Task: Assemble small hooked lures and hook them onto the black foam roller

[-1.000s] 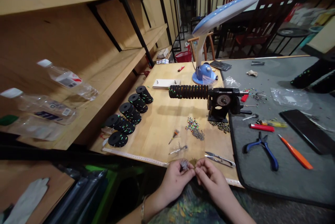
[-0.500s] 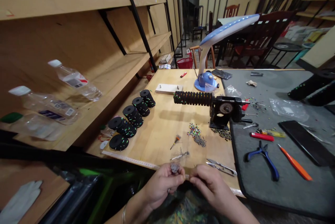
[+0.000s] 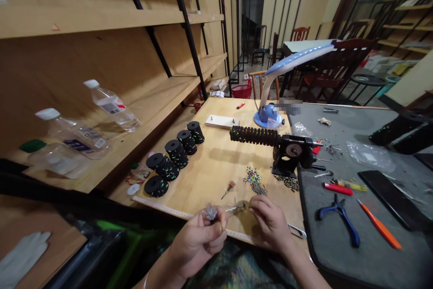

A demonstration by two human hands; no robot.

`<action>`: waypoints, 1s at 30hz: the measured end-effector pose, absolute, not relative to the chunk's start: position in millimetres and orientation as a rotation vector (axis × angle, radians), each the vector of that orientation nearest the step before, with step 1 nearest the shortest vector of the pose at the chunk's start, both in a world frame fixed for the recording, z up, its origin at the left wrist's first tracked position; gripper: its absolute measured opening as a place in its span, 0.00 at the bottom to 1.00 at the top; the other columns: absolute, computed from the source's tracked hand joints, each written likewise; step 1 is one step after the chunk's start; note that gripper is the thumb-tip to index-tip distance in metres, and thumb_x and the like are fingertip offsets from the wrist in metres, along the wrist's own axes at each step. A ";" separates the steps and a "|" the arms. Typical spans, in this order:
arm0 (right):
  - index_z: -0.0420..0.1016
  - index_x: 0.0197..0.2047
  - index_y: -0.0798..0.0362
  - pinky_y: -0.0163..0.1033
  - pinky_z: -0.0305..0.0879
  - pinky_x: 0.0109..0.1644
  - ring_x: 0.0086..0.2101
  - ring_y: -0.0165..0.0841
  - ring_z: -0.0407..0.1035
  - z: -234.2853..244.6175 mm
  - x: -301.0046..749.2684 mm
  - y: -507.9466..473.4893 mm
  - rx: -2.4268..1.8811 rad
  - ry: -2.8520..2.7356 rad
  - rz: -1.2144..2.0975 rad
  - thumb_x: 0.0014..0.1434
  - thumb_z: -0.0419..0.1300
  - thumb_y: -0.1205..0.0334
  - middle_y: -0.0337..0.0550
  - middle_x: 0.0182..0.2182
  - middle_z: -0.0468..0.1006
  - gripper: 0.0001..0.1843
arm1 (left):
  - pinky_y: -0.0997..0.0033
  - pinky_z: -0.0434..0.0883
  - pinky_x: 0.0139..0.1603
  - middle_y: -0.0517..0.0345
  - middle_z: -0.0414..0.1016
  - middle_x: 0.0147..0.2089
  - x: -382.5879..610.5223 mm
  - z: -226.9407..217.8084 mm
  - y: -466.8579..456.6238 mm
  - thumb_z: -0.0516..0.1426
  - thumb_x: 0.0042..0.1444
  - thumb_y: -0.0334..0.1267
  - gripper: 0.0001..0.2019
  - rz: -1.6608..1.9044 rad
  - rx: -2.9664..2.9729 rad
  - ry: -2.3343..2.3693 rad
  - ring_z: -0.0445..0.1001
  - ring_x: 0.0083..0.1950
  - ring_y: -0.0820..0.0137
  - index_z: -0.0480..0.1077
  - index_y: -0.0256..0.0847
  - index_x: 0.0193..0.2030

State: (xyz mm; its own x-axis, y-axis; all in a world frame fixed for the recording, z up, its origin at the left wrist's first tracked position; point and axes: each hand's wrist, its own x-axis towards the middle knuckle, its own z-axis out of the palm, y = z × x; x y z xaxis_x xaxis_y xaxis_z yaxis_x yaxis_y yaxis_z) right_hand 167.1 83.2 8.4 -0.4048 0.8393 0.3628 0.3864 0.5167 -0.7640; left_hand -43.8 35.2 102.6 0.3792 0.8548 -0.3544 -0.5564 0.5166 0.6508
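My left hand [image 3: 201, 238] is closed in a pinch around a small grey bristly bundle [image 3: 211, 212], held up just off the near edge of the wooden board [image 3: 216, 169]. My right hand [image 3: 269, 223] rests on the board's near edge, fingers curled down over the spot where small snips [image 3: 297, 232] lie; whether it grips them is hidden. A thin metal piece [image 3: 234, 208] lies between the two hands. Beyond them sit a small pile of coloured beads [image 3: 254, 178] and a black winding machine [image 3: 291, 153] carrying a long row of black spools [image 3: 253, 135].
Black spools [image 3: 176, 153] line the board's left side beside a measuring tape [image 3: 162, 204]. On the grey mat [image 3: 348, 221] lie blue pliers [image 3: 341, 214], an orange tool [image 3: 379, 223], a red lighter [image 3: 337, 188]. A blue desk lamp [image 3: 270, 115] stands behind. Water bottles [image 3: 111, 106] rest on the left shelf.
My hands have come apart: the left has lifted with the bristly bundle, and the right has moved forward onto the board near the snips. The camera has tilted up.
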 end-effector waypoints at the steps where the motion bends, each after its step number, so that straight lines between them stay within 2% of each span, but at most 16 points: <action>1: 0.73 0.39 0.50 0.36 0.69 0.41 0.37 0.35 0.72 7.3 167.6 82.4 -1.014 -2.012 0.768 0.67 0.48 0.61 0.49 0.36 0.76 0.13 | 0.77 0.40 0.19 0.72 0.47 0.17 -42.5 102.4 35.7 0.71 0.39 0.43 0.18 0.936 0.500 0.751 0.42 0.17 0.84 0.66 0.37 0.25; 6: 0.74 0.38 0.51 0.37 0.69 0.39 0.35 0.36 0.74 -0.2 174.1 75.3 -1.149 -2.049 0.795 0.67 0.48 0.60 0.48 0.33 0.79 0.14 | 0.76 0.41 0.20 0.70 0.51 0.19 -36.0 99.9 39.4 0.69 0.42 0.48 0.19 0.922 0.739 0.977 0.44 0.19 0.82 0.68 0.36 0.28; 9: 0.75 0.38 0.51 0.36 0.68 0.35 0.32 0.36 0.74 -5.6 177.7 72.1 -1.193 -2.068 0.796 0.65 0.49 0.60 0.47 0.31 0.80 0.13 | 0.77 0.50 0.23 0.66 0.58 0.22 -31.5 99.9 42.3 0.68 0.44 0.48 0.18 0.954 0.890 1.097 0.51 0.23 0.79 0.69 0.35 0.29; 12: 0.76 0.38 0.51 0.37 0.67 0.36 0.32 0.37 0.74 -9.3 180.7 70.3 -1.229 -2.077 0.792 0.63 0.52 0.60 0.47 0.32 0.81 0.12 | 0.76 0.58 0.31 0.63 0.64 0.26 -25.3 100.6 46.9 0.67 0.45 0.47 0.17 0.956 0.988 1.136 0.59 0.28 0.76 0.70 0.35 0.29; 17: 0.77 0.41 0.52 0.42 0.68 0.40 0.36 0.41 0.73 4.2 188.3 62.3 -1.283 -1.979 0.816 0.61 0.54 0.60 0.51 0.34 0.80 0.11 | 0.74 0.62 0.35 0.61 0.66 0.27 -12.4 97.2 54.5 0.65 0.48 0.43 0.13 0.876 1.104 1.166 0.63 0.30 0.73 0.71 0.35 0.30; 20: 0.74 0.45 0.51 0.45 0.68 0.44 0.41 0.43 0.73 27.6 187.3 51.9 -1.257 -1.738 0.994 0.62 0.55 0.57 0.52 0.39 0.80 0.12 | 0.73 0.64 0.35 0.60 0.67 0.28 -4.7 95.4 55.6 0.64 0.47 0.42 0.11 0.847 1.127 1.180 0.65 0.31 0.72 0.70 0.36 0.30; 24: 0.68 0.54 0.50 0.43 0.70 0.44 0.47 0.42 0.71 52.4 173.9 39.8 -1.059 -1.381 1.489 0.62 0.56 0.51 0.53 0.47 0.77 0.19 | 0.70 0.68 0.41 0.57 0.70 0.31 0.1 96.6 53.9 0.62 0.50 0.42 0.11 0.875 1.141 1.112 0.69 0.35 0.69 0.68 0.37 0.29; 25: 0.67 0.54 0.50 0.42 0.71 0.42 0.44 0.41 0.72 54.1 170.2 38.2 -1.016 -1.332 1.578 0.62 0.57 0.50 0.51 0.45 0.78 0.20 | 0.70 0.68 0.41 0.56 0.70 0.31 0.0 96.8 53.5 0.61 0.51 0.42 0.10 0.872 1.154 1.106 0.70 0.35 0.68 0.68 0.37 0.30; 27: 0.70 0.47 0.52 0.38 0.68 0.35 0.33 0.36 0.72 51.6 164.8 36.6 -1.012 -1.314 1.643 0.61 0.57 0.48 0.45 0.33 0.79 0.18 | 0.71 0.68 0.38 0.57 0.70 0.30 -1.7 95.8 53.0 0.61 0.52 0.41 0.09 0.865 1.201 1.141 0.69 0.34 0.69 0.69 0.37 0.31; 30: 0.71 0.31 0.53 0.35 0.60 0.28 0.22 0.29 0.63 39.0 162.4 36.4 -1.142 -1.418 1.511 0.61 0.56 0.46 0.36 0.19 0.70 0.18 | 0.74 0.66 0.35 0.60 0.68 0.27 -7.7 90.0 54.6 0.61 0.51 0.39 0.07 0.841 1.283 1.243 0.67 0.31 0.71 0.70 0.36 0.30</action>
